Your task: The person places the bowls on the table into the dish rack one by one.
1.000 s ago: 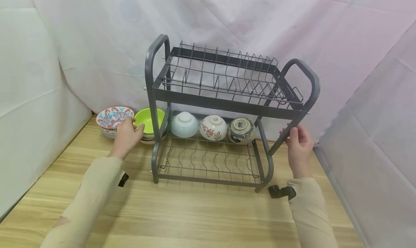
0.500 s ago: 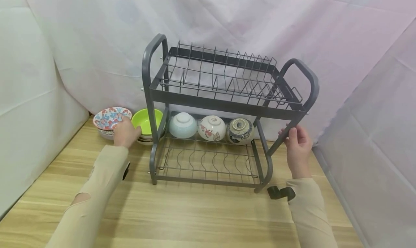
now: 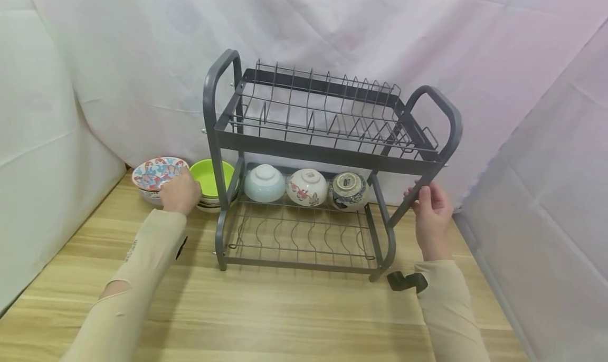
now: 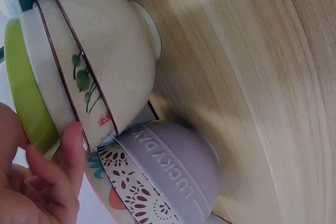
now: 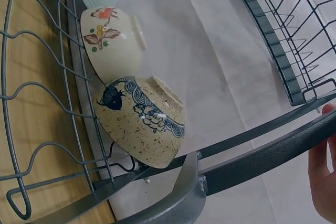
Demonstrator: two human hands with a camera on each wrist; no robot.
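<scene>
My left hand (image 3: 180,192) is over the right side of the patterned bowl (image 3: 153,173), at the top of a stack. In the left wrist view its fingers (image 4: 58,179) are loosely bent near the rims of both stacks, with no bowl seen between them. The lime-green bowl (image 3: 205,178) tops the neighbouring stack. My right hand (image 3: 432,214) holds the right post of the grey two-tier dish rack (image 3: 304,150), thumb in front and fingers behind. On its lower tier, a pale blue bowl (image 3: 264,185), a floral bowl (image 3: 304,189) and a speckled bowl (image 5: 144,124) sit upside down.
Beneath the green bowl are cream bowls (image 4: 110,51); a lilac bowl (image 4: 173,166) is at the bottom of the patterned stack. The rack stands on a wooden table (image 3: 266,314). White cloth (image 3: 142,61) hangs behind and at both sides.
My left hand has shifted left from between the stacks to over the patterned bowl, its thumb now out of sight in the head view. The right hand keeps its hold on the rack.
</scene>
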